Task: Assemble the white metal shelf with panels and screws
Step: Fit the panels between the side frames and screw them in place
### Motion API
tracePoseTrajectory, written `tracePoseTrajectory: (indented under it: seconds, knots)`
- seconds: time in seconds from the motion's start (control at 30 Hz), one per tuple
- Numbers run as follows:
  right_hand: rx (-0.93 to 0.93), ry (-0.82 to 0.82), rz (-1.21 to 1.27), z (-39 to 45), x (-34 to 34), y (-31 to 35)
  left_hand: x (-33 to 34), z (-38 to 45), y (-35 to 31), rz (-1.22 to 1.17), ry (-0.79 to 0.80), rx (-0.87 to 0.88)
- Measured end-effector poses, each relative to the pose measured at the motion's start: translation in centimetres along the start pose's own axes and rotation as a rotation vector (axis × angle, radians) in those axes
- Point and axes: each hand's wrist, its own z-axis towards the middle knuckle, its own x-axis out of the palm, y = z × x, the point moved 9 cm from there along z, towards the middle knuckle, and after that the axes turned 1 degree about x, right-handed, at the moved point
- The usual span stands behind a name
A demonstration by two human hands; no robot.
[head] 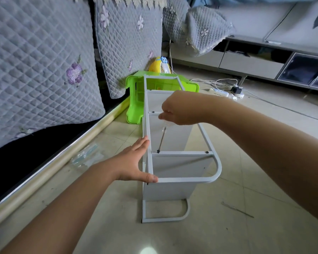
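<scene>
Item: white metal shelf (pixel 182 179), part-built, laid on its side on the tiled floor (pixel 246 180) beside a quilt-covered sofa (pixel 44 70). Two tube frames are seen, one uppermost and one against the floor, with flat panels (pixel 169 190) fixed between them.

Left hand (pixel 136 162): held open, fingers straight, laid flat against the near left corner of the upper frame, thumb along the front rail. Nothing is gripped; the shelf appears to be steadied.

Right hand (pixel 174 110): fingers curled round the clear handle of a screwdriver (pixel 162 140), the shaft pointed down at a dark screw (pixel 158 151) on the cross rail. A second screw (pixel 206 152) is seen at the rail's other end.

Step in hand, as judged: the left screw of the near cross rail is being driven. Next called for: the tip to be kept seated and upright, steady downward pressure, the frame braced against turning.

Also present: green plastic stool (pixel 134 101), small yellow fan (pixel 160 66), power strip (pixel 228 93) with cables.
</scene>
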Motion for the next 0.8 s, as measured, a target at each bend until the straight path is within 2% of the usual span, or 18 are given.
tracePoseTrajectory:
  seconds: [0.23, 0.33, 0.43, 0.67, 0.8]
  knots:
    - [0.128, 0.001, 0.005, 0.7, 0.7, 0.3, 0.5, 0.0, 0.3, -0.006, 0.003, -0.002]
    - [0.104, 0.068, 0.117, 0.3, 1.6, -0.1, 0.4, -0.1, 0.0, 0.007, 0.005, -0.013]
    - [0.051, 0.069, 0.254, -0.5, 1.5, -0.4, -0.1, 0.0, -0.3, 0.000, -0.010, -0.004]
    - [0.013, 0.040, 0.192, -0.6, 1.4, 0.0, 0.0, 0.2, 0.0, 0.004, -0.022, 0.016]
    - [0.106, 0.035, 0.276, -0.2, 1.0, -0.9, 0.2, 0.2, -0.2, 0.037, -0.020, 0.029]
